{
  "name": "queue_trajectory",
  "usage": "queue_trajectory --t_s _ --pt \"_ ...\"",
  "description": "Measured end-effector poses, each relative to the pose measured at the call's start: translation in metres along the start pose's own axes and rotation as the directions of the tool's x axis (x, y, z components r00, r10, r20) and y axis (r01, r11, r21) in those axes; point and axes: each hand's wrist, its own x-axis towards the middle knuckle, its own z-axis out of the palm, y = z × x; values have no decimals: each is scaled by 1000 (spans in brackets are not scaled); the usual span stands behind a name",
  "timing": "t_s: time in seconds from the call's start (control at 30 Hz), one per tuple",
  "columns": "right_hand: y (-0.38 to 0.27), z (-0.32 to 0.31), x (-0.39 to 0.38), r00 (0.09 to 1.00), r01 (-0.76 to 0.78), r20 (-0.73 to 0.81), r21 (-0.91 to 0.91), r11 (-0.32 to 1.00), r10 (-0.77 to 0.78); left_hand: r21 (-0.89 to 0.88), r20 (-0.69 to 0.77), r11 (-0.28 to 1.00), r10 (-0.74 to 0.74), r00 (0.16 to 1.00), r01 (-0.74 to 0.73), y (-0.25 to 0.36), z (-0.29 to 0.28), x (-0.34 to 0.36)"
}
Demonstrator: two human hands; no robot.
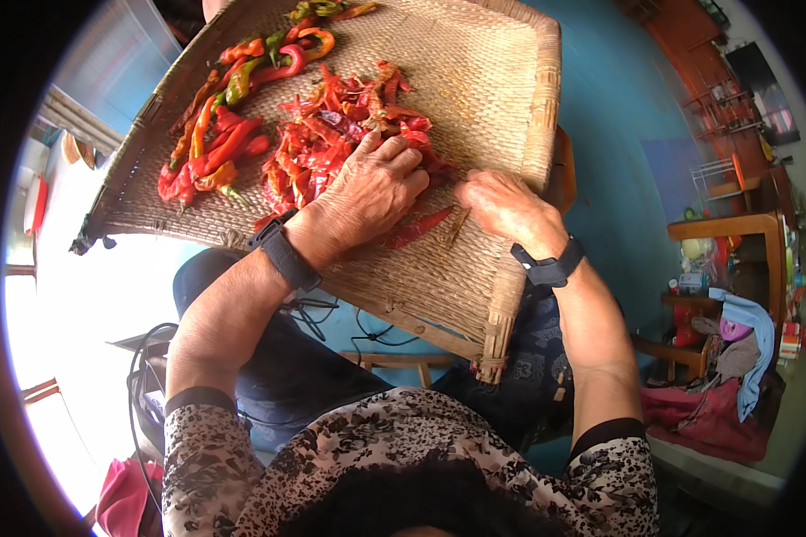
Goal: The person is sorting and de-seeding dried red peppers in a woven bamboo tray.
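Note:
A pile of red chili pepper pieces point(309, 148) lies in the middle of a woven bamboo tray point(484, 63). Over the pile's near right side, my left hand point(376, 183) is closed, its curled fingers on red pepper pieces; the fingertips are partly hidden. My right hand point(508, 208) is just right of it, low over the weave, with thumb and fingers pinched together. What it pinches, if anything, cannot be made out. Between and below the hands lie a flat red pepper piece point(418, 228) and a brownish dry stem point(457, 227).
Whole red, orange and green peppers point(233, 143) lie along the tray's left side, with more at its far edge. The tray's raised rim point(544, 98) runs down the right. Below the tray are a wooden stool point(394, 360) and dark cables point(309, 313). Cloths point(712, 416) cover a chair at right.

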Motion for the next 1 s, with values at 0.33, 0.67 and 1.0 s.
queue_trajectory --t_s 0.33,0.67,1.0 --pt "32 -51 -17 735 -159 -553 419 894 391 -59 -17 995 -85 996 84 -15 -11 -4" --pt "80 -45 -53 566 -607 -516 268 748 644 -60 -50 993 -102 993 99 -16 0 3" --pt "-3 -37 40 992 -29 -105 388 921 76 -41 -46 993 -117 992 115 -15 3 -3"
